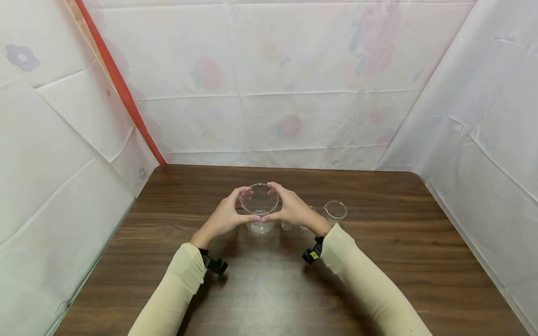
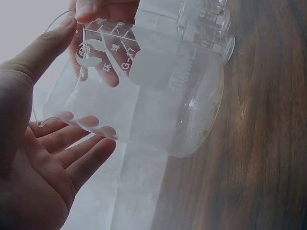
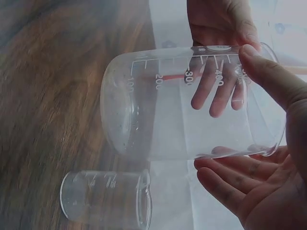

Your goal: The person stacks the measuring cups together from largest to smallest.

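Note:
A large clear glass beaker [image 1: 261, 227] with white graduation marks stands upright between the two hands. My left hand [image 1: 225, 213] grips its upper left side, thumb on the near face and fingers spread round the far wall. From the other side my right hand [image 1: 293, 208] grips it in the same way, and the two thumbs nearly meet below the rim. White markings on the beaker [image 3: 168, 105] run from 100 upward in the right wrist view. Nothing but clear glass shows inside the beaker [image 2: 158, 110] in the left wrist view.
Right of the large beaker are smaller glass vessels: a spouted beaker [image 1: 336, 210] and a small glass [image 1: 286, 226], partly hidden by the right hand and forearm. All are on a dark wooden table [image 1: 260, 298], enclosed by white patterned cloth [image 1: 269, 121] behind and at both sides.

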`<state>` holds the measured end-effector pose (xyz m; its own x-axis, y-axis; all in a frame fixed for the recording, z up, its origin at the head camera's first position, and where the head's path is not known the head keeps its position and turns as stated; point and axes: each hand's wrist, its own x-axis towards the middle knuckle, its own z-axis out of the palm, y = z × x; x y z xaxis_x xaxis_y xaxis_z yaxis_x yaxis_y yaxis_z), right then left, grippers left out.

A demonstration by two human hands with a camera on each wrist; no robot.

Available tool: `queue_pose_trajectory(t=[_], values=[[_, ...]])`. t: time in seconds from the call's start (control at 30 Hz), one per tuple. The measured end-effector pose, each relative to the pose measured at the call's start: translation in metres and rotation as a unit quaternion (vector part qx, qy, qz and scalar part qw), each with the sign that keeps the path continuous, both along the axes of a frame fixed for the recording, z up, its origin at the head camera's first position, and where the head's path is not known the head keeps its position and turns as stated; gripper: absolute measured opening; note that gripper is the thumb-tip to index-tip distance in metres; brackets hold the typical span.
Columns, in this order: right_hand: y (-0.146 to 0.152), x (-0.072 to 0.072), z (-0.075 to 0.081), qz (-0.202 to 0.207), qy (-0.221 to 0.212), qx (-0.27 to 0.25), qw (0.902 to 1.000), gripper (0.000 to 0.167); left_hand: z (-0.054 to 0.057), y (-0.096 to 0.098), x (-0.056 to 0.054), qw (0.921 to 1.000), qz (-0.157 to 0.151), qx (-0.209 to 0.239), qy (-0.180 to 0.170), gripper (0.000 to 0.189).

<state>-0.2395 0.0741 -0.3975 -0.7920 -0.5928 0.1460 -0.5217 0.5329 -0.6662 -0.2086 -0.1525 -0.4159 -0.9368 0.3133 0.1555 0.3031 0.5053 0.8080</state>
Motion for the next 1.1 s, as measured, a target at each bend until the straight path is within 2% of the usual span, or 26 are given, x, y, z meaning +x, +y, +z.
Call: queue_pose_trajectory(t=[0.23, 0.63, 0.8, 1.1], values=[[0.003, 0.006, 0.003, 0.007, 0.011, -0.009, 0.9999, 0.099, 0.004, 0.003, 0.007, 0.9997, 0.006, -0.007, 0.021, 0.089], [0.01, 0.02, 0.006, 0.011, 0.009, -0.016, 0.9998, 0.097, 0.004, 0.01, 0.022, 0.9995, 0.004, 0.007, 0.031, 0.087], [0.014, 0.029, 0.004, 0.005, 0.004, -0.015, 0.9999, 0.097, 0.003, 0.014, 0.028, 0.9997, 0.003, 0.004, 0.025, 0.086], [0.024, 0.042, 0.004, -0.014, 0.021, -0.008, 0.9996, 0.097, 0.001, 0.023, 0.033, 0.9998, -0.005, -0.008, 0.018, 0.087]])
